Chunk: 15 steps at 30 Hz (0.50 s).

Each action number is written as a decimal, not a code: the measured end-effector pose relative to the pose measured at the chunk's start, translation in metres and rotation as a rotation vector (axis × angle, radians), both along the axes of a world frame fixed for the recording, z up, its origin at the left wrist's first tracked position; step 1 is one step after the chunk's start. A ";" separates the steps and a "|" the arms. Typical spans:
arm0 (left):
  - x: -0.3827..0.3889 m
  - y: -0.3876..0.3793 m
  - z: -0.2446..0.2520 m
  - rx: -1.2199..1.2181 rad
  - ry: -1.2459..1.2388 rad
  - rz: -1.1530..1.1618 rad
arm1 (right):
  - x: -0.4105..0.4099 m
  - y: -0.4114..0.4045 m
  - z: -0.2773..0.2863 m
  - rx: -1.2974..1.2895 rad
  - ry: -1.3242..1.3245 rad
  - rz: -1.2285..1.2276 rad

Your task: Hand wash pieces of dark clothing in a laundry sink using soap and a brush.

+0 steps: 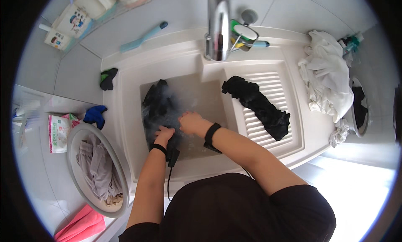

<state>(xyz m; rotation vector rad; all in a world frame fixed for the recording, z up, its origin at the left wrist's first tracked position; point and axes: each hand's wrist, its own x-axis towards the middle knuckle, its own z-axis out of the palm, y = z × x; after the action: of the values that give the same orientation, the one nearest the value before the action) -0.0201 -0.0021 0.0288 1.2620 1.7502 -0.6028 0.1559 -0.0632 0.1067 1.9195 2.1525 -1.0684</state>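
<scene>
Dark cloth (158,100) lies in cloudy water at the left of a white laundry sink (128,100). My left hand (165,133) rests on the cloth's lower part, fingers partly hidden at the water. Just to its right, my right hand (191,122) is over the water with its fingers curled; whether it grips anything cannot be made out. Both wrists wear black bands, and a black device with a cable hangs by the left one. On the ribbed washboard (251,125) to the right lies a bunched black garment (259,105).
A chrome faucet (218,31) overhangs the sink's back edge. White cloth (326,72) is heaped on the right ledge. A grey-rimmed basin (125,179) with grey clothes stands at left, near a blue cloth (95,116) and pink cloth (83,224). A blue-handled brush (144,38) lies behind.
</scene>
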 end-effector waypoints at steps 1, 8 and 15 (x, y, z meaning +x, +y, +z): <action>-0.001 0.002 -0.002 0.079 -0.059 0.222 | 0.009 -0.005 0.019 0.012 0.128 -0.046; 0.135 -0.024 0.107 0.445 -0.519 -0.494 | 0.146 -0.126 0.101 0.627 -0.004 -0.347; 0.260 -0.036 0.207 0.936 -0.879 -0.816 | 0.214 -0.234 0.122 0.492 -0.187 -0.617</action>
<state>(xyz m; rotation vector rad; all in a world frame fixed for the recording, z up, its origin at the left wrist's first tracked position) 0.2404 -0.0381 0.2359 2.4230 0.6695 0.4368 0.3702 -0.2976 0.2292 2.8853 1.8778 -0.3670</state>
